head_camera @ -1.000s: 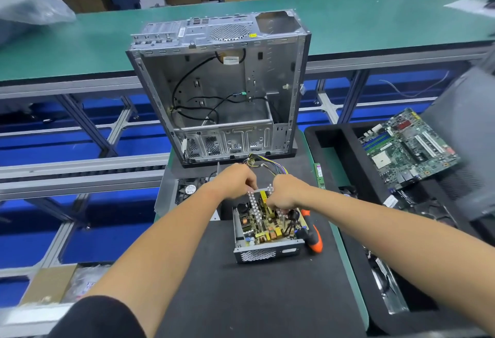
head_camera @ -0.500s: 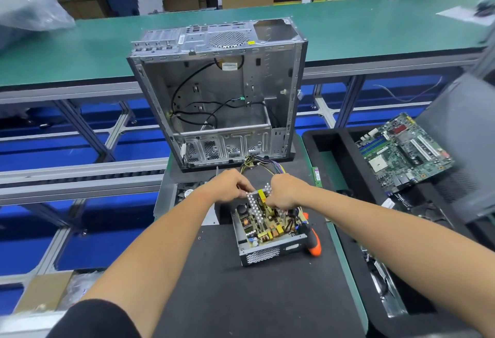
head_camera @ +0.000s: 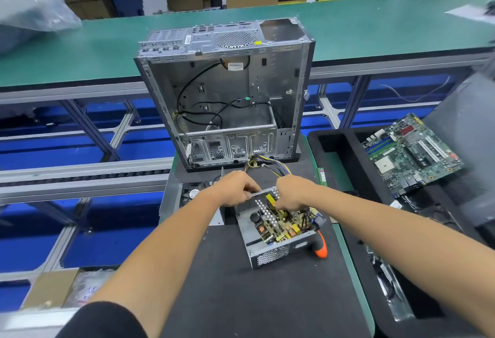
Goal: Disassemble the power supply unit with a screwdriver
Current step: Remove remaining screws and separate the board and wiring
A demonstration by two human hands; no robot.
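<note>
Now one opened power supply (head_camera: 273, 233) sits mid-mat (head_camera: 241, 297), one screwdriver (head_camera: 320, 247) touching its right side. Left hand (head_camera: 235, 189) pinches its far rim; right hand (head_camera: 293, 193) curls onto the board, grip unclear.

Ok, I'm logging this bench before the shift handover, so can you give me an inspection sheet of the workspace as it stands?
Surface: black mat over a green bench top.
Job's things: power supply unit lies open on the mat, circuit board exposed; orange-and-black screwdriver lies at its right side, unheld.
Clutter: empty computer case stands behind the unit; motherboard rests tilted in the black foam tray to the right.
Hands: left hand and right hand both grip the unit's far edge.
Cables: coloured wire bundle runs from the unit toward the case; black cables inside the case.
Surroundings: green conveyor behind, cardboard boxes beyond.
</note>
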